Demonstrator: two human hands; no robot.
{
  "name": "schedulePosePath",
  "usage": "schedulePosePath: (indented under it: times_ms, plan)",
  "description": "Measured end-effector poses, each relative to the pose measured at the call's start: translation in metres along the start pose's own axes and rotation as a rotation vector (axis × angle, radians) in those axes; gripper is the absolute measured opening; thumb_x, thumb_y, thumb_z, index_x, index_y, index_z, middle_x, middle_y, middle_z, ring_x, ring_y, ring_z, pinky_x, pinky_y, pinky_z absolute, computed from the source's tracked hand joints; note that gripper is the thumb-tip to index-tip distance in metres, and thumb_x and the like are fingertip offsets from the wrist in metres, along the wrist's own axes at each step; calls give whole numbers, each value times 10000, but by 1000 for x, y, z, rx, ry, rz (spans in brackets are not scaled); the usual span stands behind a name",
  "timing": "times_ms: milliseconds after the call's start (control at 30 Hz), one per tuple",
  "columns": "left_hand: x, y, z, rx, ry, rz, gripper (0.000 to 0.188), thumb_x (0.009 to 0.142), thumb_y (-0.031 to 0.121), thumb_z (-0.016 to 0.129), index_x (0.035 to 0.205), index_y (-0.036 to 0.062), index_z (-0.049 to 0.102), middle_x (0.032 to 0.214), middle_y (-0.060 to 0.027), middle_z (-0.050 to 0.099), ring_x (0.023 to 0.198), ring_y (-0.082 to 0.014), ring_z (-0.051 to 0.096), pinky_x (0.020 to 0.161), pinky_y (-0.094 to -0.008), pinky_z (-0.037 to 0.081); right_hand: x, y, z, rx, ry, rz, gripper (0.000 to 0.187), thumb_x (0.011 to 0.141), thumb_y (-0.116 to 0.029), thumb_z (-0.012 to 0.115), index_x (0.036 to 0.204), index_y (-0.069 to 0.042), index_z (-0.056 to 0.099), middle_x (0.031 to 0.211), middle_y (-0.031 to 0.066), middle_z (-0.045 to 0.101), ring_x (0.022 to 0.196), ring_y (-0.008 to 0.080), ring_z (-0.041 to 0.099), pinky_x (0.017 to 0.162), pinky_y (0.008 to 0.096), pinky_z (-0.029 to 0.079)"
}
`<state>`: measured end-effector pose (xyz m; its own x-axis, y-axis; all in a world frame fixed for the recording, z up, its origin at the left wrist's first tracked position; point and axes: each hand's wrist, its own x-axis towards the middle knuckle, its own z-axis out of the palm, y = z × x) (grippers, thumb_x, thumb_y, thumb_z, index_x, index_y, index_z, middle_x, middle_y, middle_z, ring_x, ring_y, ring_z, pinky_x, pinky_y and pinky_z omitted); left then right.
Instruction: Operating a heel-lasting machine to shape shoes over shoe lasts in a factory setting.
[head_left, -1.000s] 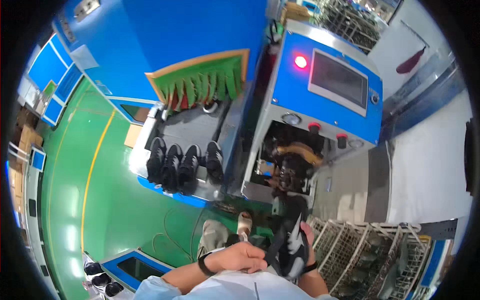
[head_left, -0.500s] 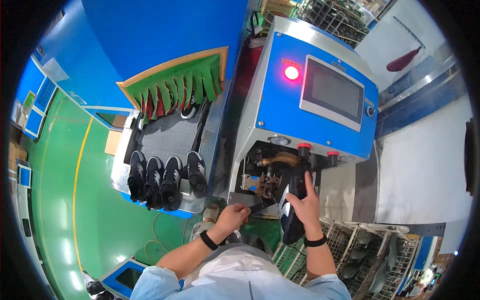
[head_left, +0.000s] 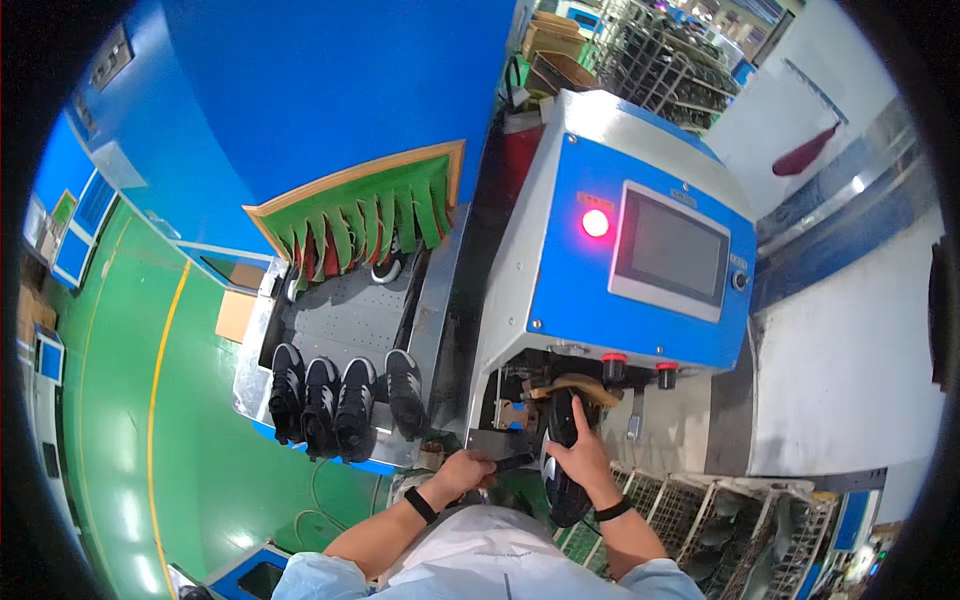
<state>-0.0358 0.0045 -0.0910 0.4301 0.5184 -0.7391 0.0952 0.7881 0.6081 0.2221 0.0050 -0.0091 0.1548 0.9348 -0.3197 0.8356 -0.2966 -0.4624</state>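
My right hand (head_left: 585,458) is closed around a black-and-white sneaker (head_left: 563,492). One end of the sneaker reaches up under a curved tan pad (head_left: 580,386) in the opening of a blue and silver machine (head_left: 570,290). The pad hides where it meets the sneaker. Lower left of the opening, my left hand (head_left: 464,476) is closed on a short black handle (head_left: 513,463); what the handle joins is too dark to make out.
Several black-and-white sneakers (head_left: 352,410) stand in a row at the near end of a conveyor (head_left: 345,320) on the left. Green flaps (head_left: 365,225) hang over its far end. Wire racks (head_left: 690,520) stand at the lower right. A red lamp (head_left: 594,223) glows beside the machine's screen (head_left: 672,252).
My right hand has shifted the sneaker leftward, from beside the opening to beneath the tan pad. My left hand keeps its hold on the black handle. The head view has tilted upward.
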Motion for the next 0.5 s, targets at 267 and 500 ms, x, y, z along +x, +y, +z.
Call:
schedulePosePath:
  times_ms: [267, 500]
  plan:
    - [-14, 25, 5, -372, -173, -133, 269, 917, 99, 674, 1183, 69, 647, 1044, -57, 679, 1018, -174, 646, 920, -349, 508, -45, 16, -9, 1217, 21, 174, 881, 817, -7, 751, 1594, -71, 339, 1213, 52, 663, 1029, 162, 629, 925, 303, 504]
    - [-49, 59, 57, -147, -456, 122, 273, 966, 117, 684, 1215, 55, 592, 1069, 18, 631, 968, -67, 579, 867, -241, 475, -99, 43, 21, 1962, -268, 393, 624, 836, -158, 773, 1399, -34, 532, 1201, 98, 687, 1003, 245, 700, 848, 332, 586]
